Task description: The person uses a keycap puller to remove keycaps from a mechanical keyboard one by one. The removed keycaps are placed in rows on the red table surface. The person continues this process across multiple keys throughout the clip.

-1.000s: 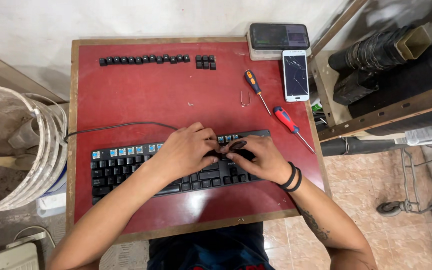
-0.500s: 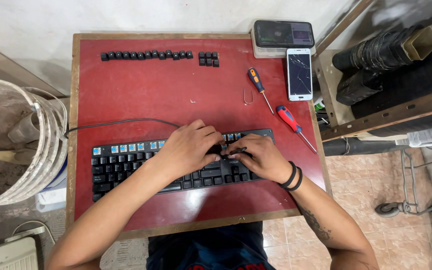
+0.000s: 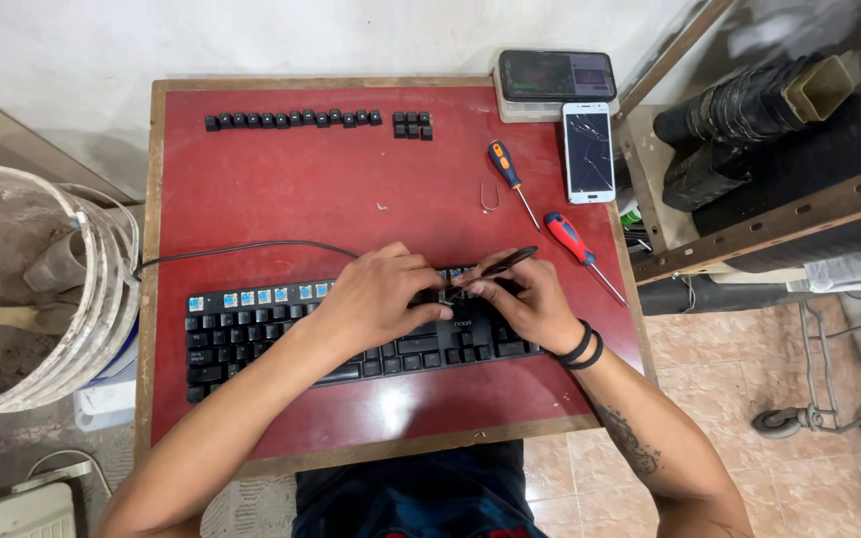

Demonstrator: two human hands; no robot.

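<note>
A black keyboard [image 3: 251,334] lies across the near part of a red table [image 3: 301,189]; several keys of its top row are off, showing blue switches. My left hand [image 3: 376,299] rests on the keyboard's middle, fingers pressed down by the top row. My right hand [image 3: 525,299] holds a thin dark tool [image 3: 505,263], its tip at the keys between my two hands. A row of removed black keycaps [image 3: 291,120] lines the table's far edge, with a small block of keycaps [image 3: 412,125] beside it.
Two screwdrivers lie right of centre, one orange-handled [image 3: 503,164] and one red-handled [image 3: 568,237], with a bent wire clip [image 3: 488,197] nearby. A cracked white phone [image 3: 588,151] and a dark phone [image 3: 556,76] sit far right. A white bucket [image 3: 42,289] stands left, shelving [image 3: 779,209] right.
The thin dark tool has lifted into view, angled up to the right from my right hand. Both hands stay on the same spot of the keyboard.
</note>
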